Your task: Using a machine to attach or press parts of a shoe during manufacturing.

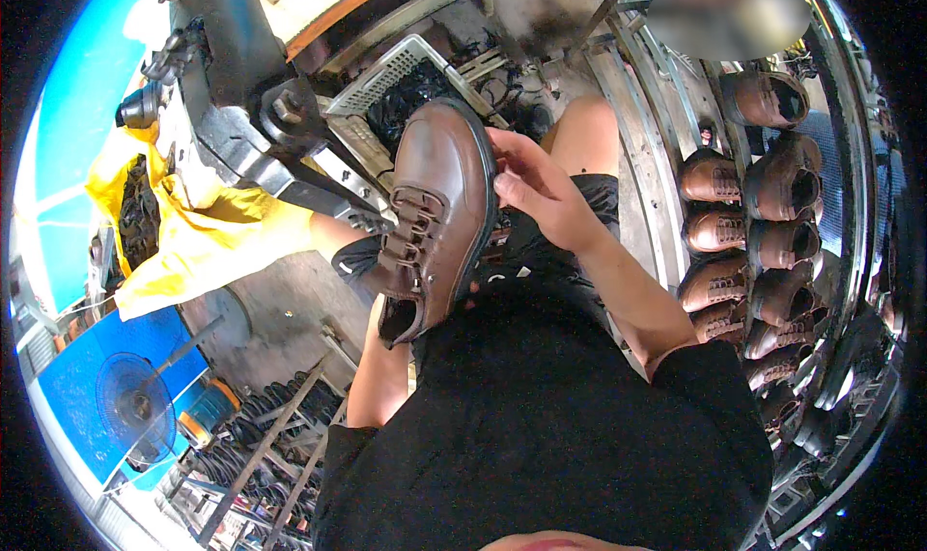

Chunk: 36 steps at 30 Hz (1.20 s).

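- Right hand (529, 186) is gripping the brown shoe (433, 213) at its sole edge, fingers curled, forearm bent inward.
- Left hand is reaching beneath the shoe (hidden; grip unclear).
- Shoe is hovering, toe up, beside the grey machine (241, 107).

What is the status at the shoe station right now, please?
Right hand grips brown shoe at its sole edge. Left hand hidden behind the shoe. Machine arm sits close beside the shoe's left side.
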{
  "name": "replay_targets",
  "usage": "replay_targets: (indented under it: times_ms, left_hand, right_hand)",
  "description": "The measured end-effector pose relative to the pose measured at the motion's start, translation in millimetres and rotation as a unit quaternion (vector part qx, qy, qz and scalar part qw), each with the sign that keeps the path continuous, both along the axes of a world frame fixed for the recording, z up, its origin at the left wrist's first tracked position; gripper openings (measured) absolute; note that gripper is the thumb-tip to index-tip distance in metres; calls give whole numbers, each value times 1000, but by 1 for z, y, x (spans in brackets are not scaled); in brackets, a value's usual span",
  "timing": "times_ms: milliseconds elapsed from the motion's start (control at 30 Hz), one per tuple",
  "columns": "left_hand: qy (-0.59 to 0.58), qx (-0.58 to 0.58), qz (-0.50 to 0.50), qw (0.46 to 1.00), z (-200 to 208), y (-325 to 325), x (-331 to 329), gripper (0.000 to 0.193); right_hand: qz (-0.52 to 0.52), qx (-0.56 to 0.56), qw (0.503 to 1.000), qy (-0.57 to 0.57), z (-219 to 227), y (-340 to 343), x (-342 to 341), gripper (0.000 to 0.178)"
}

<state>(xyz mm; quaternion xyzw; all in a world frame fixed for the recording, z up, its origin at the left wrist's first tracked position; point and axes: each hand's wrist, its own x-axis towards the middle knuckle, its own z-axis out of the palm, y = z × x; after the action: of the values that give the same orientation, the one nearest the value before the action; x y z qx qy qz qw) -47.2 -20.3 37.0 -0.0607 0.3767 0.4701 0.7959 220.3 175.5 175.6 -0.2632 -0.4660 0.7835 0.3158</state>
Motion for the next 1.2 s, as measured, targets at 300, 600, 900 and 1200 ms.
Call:
replay_targets:
  times_ms: [300,600,900,1200]
  left_hand:
    - [3,30,-1,1000,30,11,10,63]
    - [75,76,-68,992,79,32,32,71]
    - [109,85,-96,986,97,39,30,79]
    - [127,165,-105,972,102,45,26,84]
  right_hand:
    - [-5,9,1000,21,-3,4,-5,49]
    - [-19,53,996,-63,7,-1,-8,67]
    - [-2,47,998,-32,25,0,-7,67]
    - [-3,47,999,21,22,-2,-3,68]
